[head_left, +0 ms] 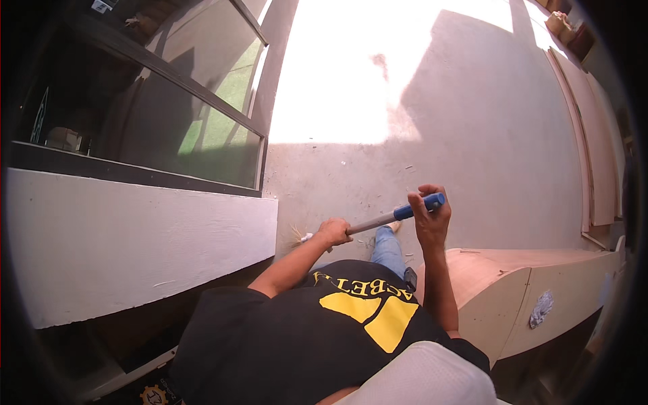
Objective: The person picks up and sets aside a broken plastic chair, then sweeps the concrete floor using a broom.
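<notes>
A broom with a grey pole (370, 224) and a blue end grip (420, 206) slants across in front of my body. My left hand (333, 232) is wrapped round the lower part of the pole. Pale straw-like bristles (296, 236) show just beyond that hand, low by the white ledge; most of the broom head is hidden behind my hand and forearm. At the upper end, my right hand (432, 217) holds the blue grip loosely, with the thumb and fingers partly lifted around it.
Small chips and scraps (409, 167) lie on the grey floor (486, 148). At left, a white ledge (148, 236) runs beneath a dark-framed window (202, 94). A curved wooden panel piece (499, 270) stands close on my right. Long boards (594, 148) line the far right.
</notes>
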Available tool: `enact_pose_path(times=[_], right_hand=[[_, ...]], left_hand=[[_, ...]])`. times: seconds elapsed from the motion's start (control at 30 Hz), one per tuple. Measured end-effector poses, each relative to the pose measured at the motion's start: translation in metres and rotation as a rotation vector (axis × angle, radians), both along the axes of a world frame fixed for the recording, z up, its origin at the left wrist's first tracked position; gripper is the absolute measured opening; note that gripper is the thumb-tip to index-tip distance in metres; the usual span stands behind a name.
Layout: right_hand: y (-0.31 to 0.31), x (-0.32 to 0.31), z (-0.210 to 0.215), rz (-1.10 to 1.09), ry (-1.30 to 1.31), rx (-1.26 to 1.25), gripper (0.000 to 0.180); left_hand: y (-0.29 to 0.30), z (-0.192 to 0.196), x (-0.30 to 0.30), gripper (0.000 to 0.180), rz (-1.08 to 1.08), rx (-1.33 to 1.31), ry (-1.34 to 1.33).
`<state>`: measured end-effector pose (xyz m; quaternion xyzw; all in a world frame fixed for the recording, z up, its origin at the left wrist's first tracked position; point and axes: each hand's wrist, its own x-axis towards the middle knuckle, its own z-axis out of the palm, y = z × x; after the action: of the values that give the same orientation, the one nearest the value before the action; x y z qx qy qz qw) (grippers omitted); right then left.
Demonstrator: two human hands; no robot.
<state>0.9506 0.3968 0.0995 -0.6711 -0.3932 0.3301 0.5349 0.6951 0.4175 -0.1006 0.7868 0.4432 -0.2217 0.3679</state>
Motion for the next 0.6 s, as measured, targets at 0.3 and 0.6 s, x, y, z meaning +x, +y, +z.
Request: enact_pose_path(times=[0.3, 0.6], right_hand=[[0.255, 0.094, 0.103, 0.327, -0.089, 0.485, 0.045], [0.503, 0.243, 0.071, 0.665, 0.341, 0.277, 0.025]], left_hand=[[0.191, 0.112, 0.101, 0.025, 0.393, 0.261, -0.224], [0.470, 0.026, 0.218, 0.026, 0.726, -0.039, -0.386]])
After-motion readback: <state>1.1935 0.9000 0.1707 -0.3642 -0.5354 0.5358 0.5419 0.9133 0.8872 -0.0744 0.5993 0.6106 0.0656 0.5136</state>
